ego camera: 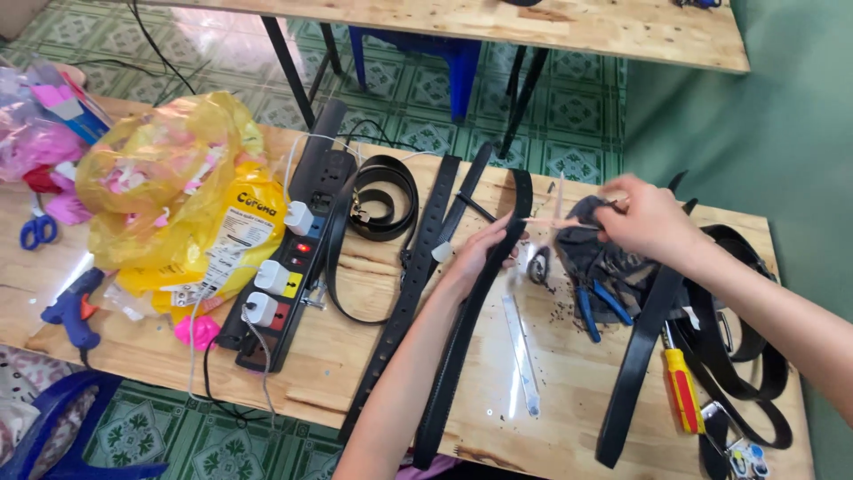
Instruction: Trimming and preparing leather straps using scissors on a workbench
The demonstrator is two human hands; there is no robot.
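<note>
— While we steadied the black belt [471, 302] on the wooden table [569, 391], our left hand [484, 252] had its fingers curled around the strap near its upper end.

— And our right hand [647, 222]?

— It pinched a thin stick [555, 220] between fingertips, over the dark cloth [597, 249]. Other belts lay loose; we judged most work remained.

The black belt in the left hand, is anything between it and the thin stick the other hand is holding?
Nothing visible blocks it. The left hand grips the black belt, and the thin stick in the right hand points across bare table toward it. The blue pliers lie lower, out of the way.
</note>
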